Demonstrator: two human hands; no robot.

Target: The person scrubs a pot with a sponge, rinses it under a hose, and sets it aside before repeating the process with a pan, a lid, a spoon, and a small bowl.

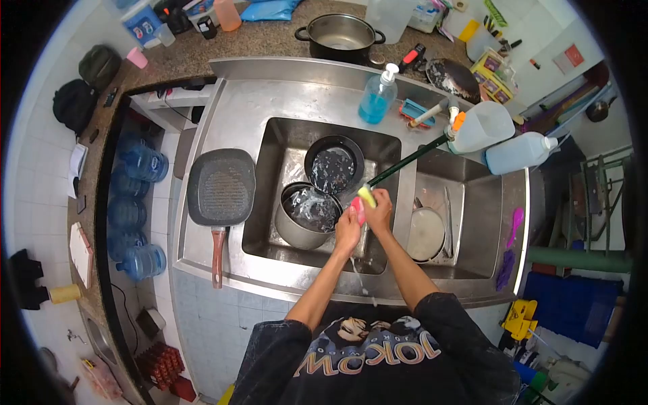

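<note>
Over the large sink basin (324,254), my two hands meet near the end of a dark green tap pipe (408,164). My left hand (348,231) is closed around a small pink item (358,209) whose kind I cannot make out. My right hand (380,212) grips a yellow-green sponge (366,196) pressed close against the pink item. Water drips below the hands. To their left in the basin stands a grey pot (300,236) with soapy water in it. Behind it sits a round black pan (335,163) with suds.
A square grill pan (221,187) lies on the left drainboard. Blue liquid fills a pump bottle (378,96) behind the basin. The smaller right basin holds a round pale lid or pan (426,233). A two-handled pot (340,39) stands on the back counter.
</note>
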